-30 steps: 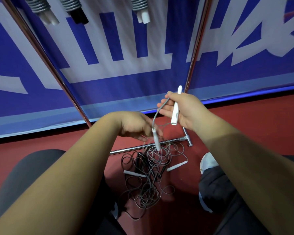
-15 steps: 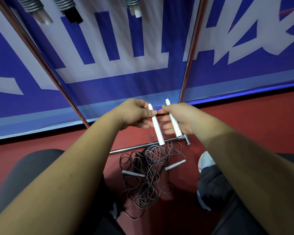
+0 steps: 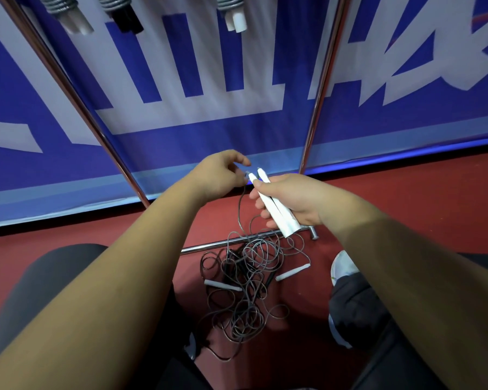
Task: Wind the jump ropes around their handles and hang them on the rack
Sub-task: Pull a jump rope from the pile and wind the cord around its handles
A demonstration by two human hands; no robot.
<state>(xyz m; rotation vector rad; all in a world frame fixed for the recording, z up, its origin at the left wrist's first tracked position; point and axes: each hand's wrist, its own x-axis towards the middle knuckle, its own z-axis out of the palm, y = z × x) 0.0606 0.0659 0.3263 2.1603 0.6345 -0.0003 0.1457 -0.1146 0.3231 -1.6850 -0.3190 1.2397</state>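
Both handles [image 3: 278, 218] now lie together in the right hand [image 3: 299, 198], rope [image 3: 239, 205] trailing below.

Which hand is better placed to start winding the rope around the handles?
Left. The left hand pinches the cord at the handle tips, while the right hand grips both white handles.

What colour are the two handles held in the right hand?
White; the two handles in the right hand show best in the head view.
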